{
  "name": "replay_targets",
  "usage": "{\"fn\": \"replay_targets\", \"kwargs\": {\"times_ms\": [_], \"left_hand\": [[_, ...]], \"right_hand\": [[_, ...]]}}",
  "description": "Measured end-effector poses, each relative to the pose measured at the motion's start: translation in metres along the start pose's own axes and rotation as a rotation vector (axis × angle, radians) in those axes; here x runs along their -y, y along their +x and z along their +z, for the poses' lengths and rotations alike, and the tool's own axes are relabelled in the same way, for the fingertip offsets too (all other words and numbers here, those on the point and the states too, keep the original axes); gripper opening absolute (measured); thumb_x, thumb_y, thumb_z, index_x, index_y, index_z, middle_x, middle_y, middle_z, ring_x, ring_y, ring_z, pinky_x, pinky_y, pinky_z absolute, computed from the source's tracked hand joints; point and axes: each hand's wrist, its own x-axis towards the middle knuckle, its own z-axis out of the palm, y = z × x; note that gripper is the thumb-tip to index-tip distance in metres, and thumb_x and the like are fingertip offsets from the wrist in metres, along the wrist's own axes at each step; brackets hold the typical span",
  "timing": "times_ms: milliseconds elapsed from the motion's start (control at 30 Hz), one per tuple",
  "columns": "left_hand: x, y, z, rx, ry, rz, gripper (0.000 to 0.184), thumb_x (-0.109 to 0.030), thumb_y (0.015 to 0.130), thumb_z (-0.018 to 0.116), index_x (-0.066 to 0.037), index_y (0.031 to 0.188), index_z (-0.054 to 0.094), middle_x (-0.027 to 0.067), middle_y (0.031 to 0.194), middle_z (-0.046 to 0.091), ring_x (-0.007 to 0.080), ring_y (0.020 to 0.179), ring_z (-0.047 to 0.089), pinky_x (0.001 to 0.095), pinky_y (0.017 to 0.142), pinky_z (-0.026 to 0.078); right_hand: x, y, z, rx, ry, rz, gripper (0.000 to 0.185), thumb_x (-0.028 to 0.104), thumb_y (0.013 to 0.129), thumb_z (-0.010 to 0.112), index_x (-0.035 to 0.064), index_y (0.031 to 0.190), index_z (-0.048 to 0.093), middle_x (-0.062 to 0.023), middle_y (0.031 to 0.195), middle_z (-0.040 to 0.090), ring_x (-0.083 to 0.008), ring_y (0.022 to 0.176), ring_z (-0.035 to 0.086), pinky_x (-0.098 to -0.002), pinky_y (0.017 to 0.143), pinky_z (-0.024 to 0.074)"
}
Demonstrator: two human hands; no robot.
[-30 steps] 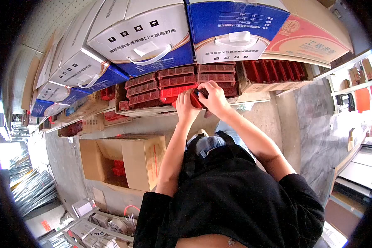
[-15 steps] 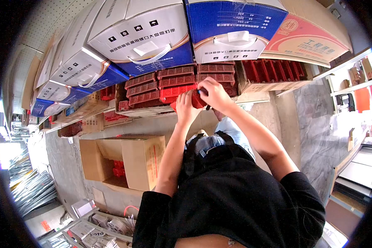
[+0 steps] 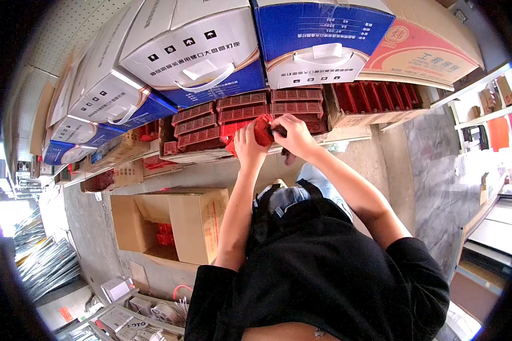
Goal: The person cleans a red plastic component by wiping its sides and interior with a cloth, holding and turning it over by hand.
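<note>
My left hand (image 3: 250,146) is wrapped round a bright red plastic box (image 3: 263,128), which looks like an electrical back box. It is held in front of a carton on the shelf. Right beside it, my right hand (image 3: 297,136) is closed on a small black tool (image 3: 279,131), whose tip meets the red box; its kind is too hidden to tell. Stacked rows of red plastic boxes (image 3: 243,99) fill the carton behind my hands. My fingers cover part of the held box.
Blue and white cartons (image 3: 199,62) stand above the red stacks, with a brown carton (image 3: 418,45) at the right. Another open carton (image 3: 378,118) holds red pieces. On the floor lies an open cardboard box (image 3: 196,227) with red pieces (image 3: 165,233) inside.
The red box between my hands has been tilted up, showing more of its side. My right hand has moved slightly down, and my left hand slightly left.
</note>
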Motion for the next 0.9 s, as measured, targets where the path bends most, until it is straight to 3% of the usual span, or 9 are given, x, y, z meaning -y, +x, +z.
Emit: {"fn": "replay_targets", "kwargs": {"times_ms": [233, 533, 767, 900], "left_hand": [[-0.005, -0.003, 0.008, 0.023, 0.024, 0.091, 0.055, -0.019, 0.06, 0.075, -0.005, 0.109, 0.052, 0.0099, 0.092, 0.058, 0.0315, 0.084, 0.055, 0.0425, 0.077, 0.044], [0.007, -0.01, 0.004, 0.011, -0.036, -0.144, 0.061, -0.021, 0.06, 0.076, -0.004, 0.112, 0.05, 0.0131, 0.098, 0.056, 0.0326, 0.093, 0.052, 0.0435, 0.08, 0.042], [0.002, -0.011, 0.003, 0.05, -0.024, -0.044, 0.056, -0.019, 0.064, 0.075, -0.004, 0.111, 0.05, 0.0148, 0.098, 0.055, 0.0332, 0.092, 0.052, 0.0427, 0.081, 0.042], [0.008, -0.01, 0.004, 0.074, -0.028, -0.01, 0.059, -0.022, 0.062, 0.075, -0.003, 0.113, 0.05, 0.0129, 0.101, 0.057, 0.032, 0.092, 0.053, 0.0424, 0.081, 0.041]], "right_hand": [[-0.004, 0.009, 0.004, -0.089, -0.022, 0.002, 0.017, 0.004, 0.069, 0.065, 0.0027, 0.084, 0.058, -0.0137, 0.083, 0.059, -0.0327, 0.08, 0.059, -0.0381, 0.072, 0.0497], [0.005, -0.004, 0.02, 0.018, 0.029, 0.051, 0.017, 0.005, 0.069, 0.065, 0.0018, 0.084, 0.06, -0.0139, 0.085, 0.062, -0.0312, 0.083, 0.061, -0.0362, 0.076, 0.0489], [-0.007, 0.0, 0.025, -0.096, -0.053, 0.152, 0.017, 0.007, 0.069, 0.065, 0.0009, 0.082, 0.057, -0.0154, 0.085, 0.06, -0.033, 0.081, 0.059, -0.0389, 0.075, 0.0486], [0.009, -0.002, 0.02, 0.01, 0.054, 0.138, 0.016, 0.009, 0.069, 0.066, 0.002, 0.082, 0.059, -0.016, 0.085, 0.062, -0.0326, 0.083, 0.06, -0.0385, 0.075, 0.0483]]}}
